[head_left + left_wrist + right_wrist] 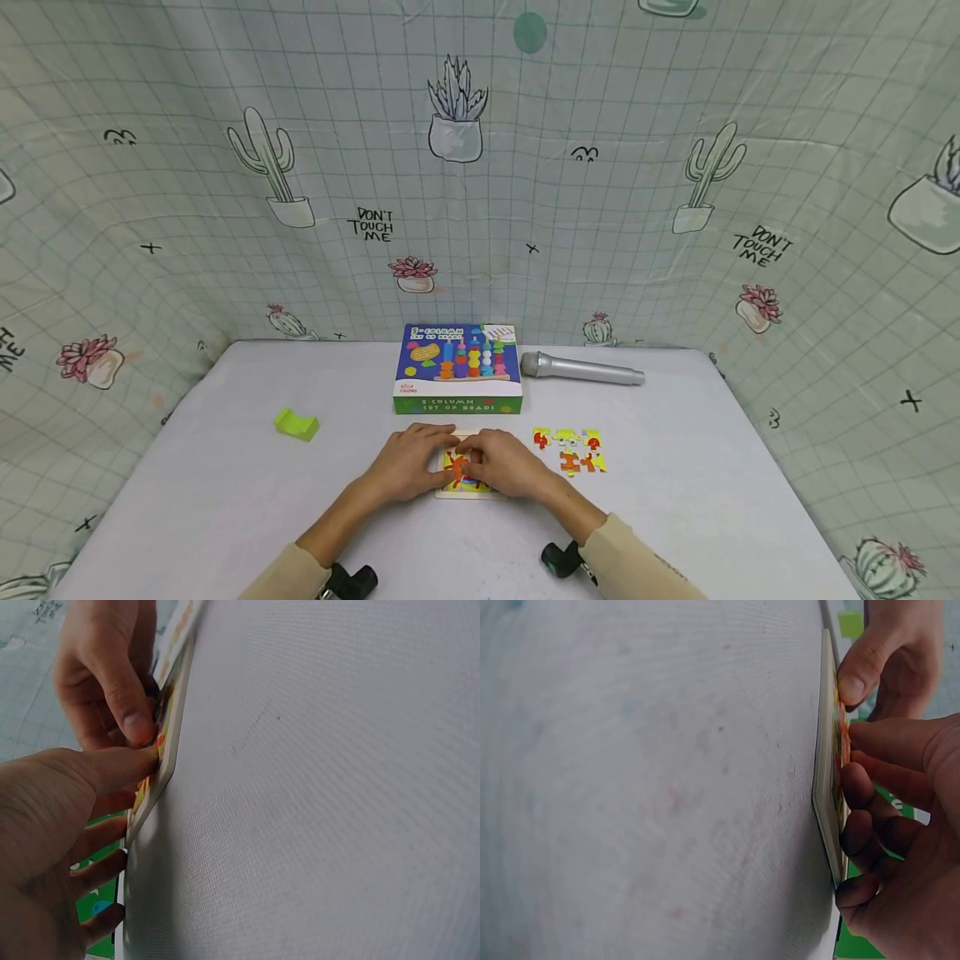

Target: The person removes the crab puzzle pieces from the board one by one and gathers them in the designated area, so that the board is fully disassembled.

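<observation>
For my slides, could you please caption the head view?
Left hand and right hand touching a puzzle board, loose pieces alongside.

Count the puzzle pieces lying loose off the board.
5, all on the table right of the board: back left piece, back middle piece, back right piece, front middle piece, front right piece. The left hand and right hand may hide others.

High at the head, looking forward and down, well back, taking in white table point(675, 500) and patterned cloth point(480, 200). Now down to the wrists: close, low, tipped sideways, peering past left hand point(405, 467) toward right hand point(513, 468), then right toward left, sharing puzzle board point(471, 496).
</observation>
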Motion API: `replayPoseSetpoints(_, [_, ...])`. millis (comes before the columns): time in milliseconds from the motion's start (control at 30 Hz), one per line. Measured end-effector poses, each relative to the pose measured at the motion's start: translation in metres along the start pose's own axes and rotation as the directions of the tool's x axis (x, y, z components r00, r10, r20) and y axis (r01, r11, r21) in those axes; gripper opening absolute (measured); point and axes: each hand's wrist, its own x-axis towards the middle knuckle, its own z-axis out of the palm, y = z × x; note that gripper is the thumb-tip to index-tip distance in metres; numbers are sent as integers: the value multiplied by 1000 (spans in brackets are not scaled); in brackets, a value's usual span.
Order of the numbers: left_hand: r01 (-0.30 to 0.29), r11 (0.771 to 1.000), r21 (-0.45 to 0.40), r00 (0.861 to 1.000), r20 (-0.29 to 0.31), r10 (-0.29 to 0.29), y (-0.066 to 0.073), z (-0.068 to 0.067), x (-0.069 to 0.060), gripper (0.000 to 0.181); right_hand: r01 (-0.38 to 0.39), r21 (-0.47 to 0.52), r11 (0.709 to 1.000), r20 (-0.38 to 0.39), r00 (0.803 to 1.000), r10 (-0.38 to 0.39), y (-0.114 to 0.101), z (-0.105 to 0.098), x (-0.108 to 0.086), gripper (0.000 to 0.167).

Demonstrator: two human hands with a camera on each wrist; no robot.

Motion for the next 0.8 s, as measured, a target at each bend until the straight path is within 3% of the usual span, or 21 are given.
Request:
replayPoseSetpoints(433, [-1, 1000, 1, 1000, 2, 1, 1, 0, -1, 51, -20, 5, 1000, -18, 1000, 21, -3, 0, -2, 27])
replayPoseSetpoints(800, [8, 1000, -1, 1000, -2, -8, 1, 0, -1, 53, -89, 40, 995, -63, 994, 92, -8, -2, -2, 15])
